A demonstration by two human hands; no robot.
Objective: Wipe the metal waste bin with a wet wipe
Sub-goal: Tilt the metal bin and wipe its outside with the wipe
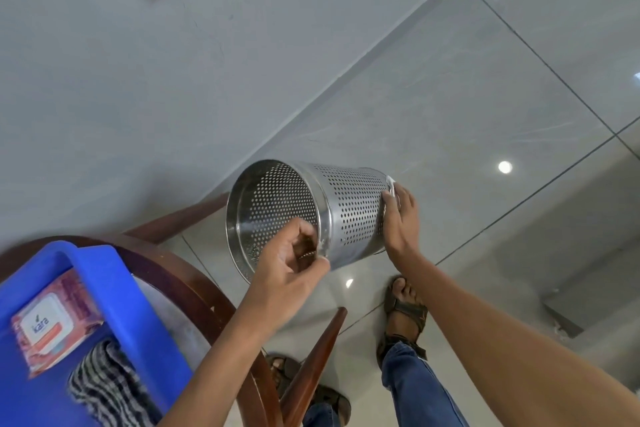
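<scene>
Two hands hold the metal waste bin (349,215) off the floor, approx. centre of frame. Bin is tipped on its side: long axis runs from lower left to upper right, open mouth facing lower left toward the camera, closed base pointing to the right side. Perforated wall, plain band at the rim.

Left hand (291,270) comes up from bottom centre, forearm angled up-right; fingers curled closed over the near rim, fingertips inside the mouth, thumb on the outer wall, pinching the rim.

Right hand (398,218) reaches in from lower right, arm stretched long across the frame; palm flat vs. the bin's outer wall near the base end, fingers spread and extended. A wet wipe (391,185) is pressed under the fingertips against the metal; only a small white bit shows at the top of the hand.

Lower left: blue tub (114,288) on a round wooden table (194,284), w/ a wipes pack (52,326) and a striped cloth (107,388) inside. Below the bin: sandalled foot (405,308) on grey tiled floor (467,97).
</scene>
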